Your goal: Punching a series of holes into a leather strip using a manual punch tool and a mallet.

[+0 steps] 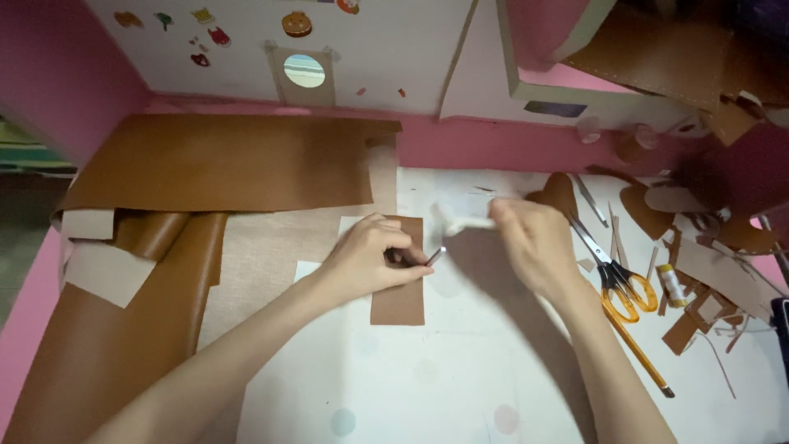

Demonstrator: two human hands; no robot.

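The left hand point(371, 256) rests on a small brown leather strip point(400, 288) near the middle of the desk point(427, 370). Its fingers are curled and they pinch a thin silver tool point(436, 256) whose tip pokes out to the right. The strip lies flat on white paper, with its long sides running toward the back edge of the desk.

The right hand point(534, 242) is just beside it, a bit to the right. It looks blurry. Its fingers are pressed around something white and crumpled point(464, 220), maybe tissue or paper, but I cannot tell which.

To do this step well, I think the left hand should press the strip down so it cannot slide, and keep the tool's tip low and slow. The white thing should stay close to the strip, not swing wide.

There is good open room at the front edge of the desk, where the paper is bare. The right side is crowded. Orange-handled scissors point(620, 279) lie near the right wrist, with their points facing the back. Brown scraps point(690, 321) and a small yellow tube point(672, 284) sit closer to the right edge. A big brown leather sheet point(230, 164) covers the back left corner, and a roll of it point(123, 329) runs down the left side. So the right elbow should move with care.
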